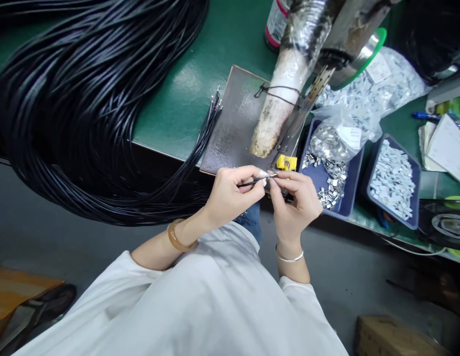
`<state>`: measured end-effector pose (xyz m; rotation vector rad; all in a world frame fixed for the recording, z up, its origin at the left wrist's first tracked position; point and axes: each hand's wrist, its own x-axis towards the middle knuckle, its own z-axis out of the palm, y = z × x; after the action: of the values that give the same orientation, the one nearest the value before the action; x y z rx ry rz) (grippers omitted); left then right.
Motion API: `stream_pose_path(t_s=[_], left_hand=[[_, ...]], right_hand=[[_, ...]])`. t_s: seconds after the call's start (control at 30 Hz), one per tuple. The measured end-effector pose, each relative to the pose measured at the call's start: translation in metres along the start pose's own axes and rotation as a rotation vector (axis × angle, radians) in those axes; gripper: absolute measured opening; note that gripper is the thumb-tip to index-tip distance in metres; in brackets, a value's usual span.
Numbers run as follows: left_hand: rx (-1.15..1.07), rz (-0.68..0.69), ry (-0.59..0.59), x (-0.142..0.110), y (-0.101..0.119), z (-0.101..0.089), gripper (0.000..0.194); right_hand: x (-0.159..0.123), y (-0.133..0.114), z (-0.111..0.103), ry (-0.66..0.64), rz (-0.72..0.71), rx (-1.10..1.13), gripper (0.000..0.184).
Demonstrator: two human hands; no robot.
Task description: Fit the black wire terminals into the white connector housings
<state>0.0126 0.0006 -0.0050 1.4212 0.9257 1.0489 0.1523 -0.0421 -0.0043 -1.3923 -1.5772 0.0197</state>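
Note:
My left hand (233,193) pinches a thin black cable (248,184) between thumb and fingers, its end pointing right. Against that cable's tip, the thumb and forefinger of my right hand (296,198) are pressed together. The fingertips of both hands nearly meet there, and any tiny part between them is too small to make out. Just beyond the fingers sits a yellow sponge-like block (287,162). Behind my hands lies a dark brown board (233,118), partly covered by a plastic-wrapped tube (277,94) that slants down to an open, stained end.
A thick coil of black cables (66,99) hangs over the table edge at left; several stripped ends (215,104) rest beside the board. At right stand a blue tray (357,170) of metal clips and another tray (416,198) of pale pieces. Plastic bags (389,84) lie behind them.

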Motion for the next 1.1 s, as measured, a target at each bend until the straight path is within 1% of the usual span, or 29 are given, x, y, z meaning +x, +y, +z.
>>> stream_pose_path(t_s=[0.07, 0.1, 0.33, 0.53, 0.67, 0.9, 0.97, 1.1], left_hand=[[0.017, 0.020, 0.017, 0.002, -0.001, 0.002, 0.013], [0.022, 0.031, 0.025, 0.003, -0.001, 0.003, 0.013], [0.044, 0.093, 0.069, 0.009, -0.001, 0.004, 0.009], [0.090, 0.134, 0.099, 0.008, -0.004, 0.004, 0.007], [0.116, 0.198, 0.100, 0.009, -0.004, 0.004, 0.009], [0.109, 0.305, 0.119, 0.011, 0.002, 0.002, 0.011], [0.103, 0.287, 0.113, 0.011, 0.003, 0.001, 0.010], [0.070, 0.150, 0.060, 0.009, 0.003, -0.001, 0.009]], right_hand=[[0.002, 0.002, 0.001, 0.016, -0.076, -0.064, 0.020], [0.003, 0.003, 0.001, 0.021, -0.091, -0.075, 0.021], [0.006, 0.008, 0.005, 0.025, -0.077, -0.042, 0.021], [0.007, 0.010, 0.008, 0.031, -0.078, -0.038, 0.021], [0.008, 0.010, 0.008, 0.035, -0.089, -0.046, 0.021], [0.010, 0.005, 0.006, 0.046, -0.112, -0.058, 0.023], [0.010, 0.005, 0.004, 0.040, -0.124, -0.065, 0.023], [0.007, 0.007, 0.003, 0.016, -0.139, -0.067, 0.023]])
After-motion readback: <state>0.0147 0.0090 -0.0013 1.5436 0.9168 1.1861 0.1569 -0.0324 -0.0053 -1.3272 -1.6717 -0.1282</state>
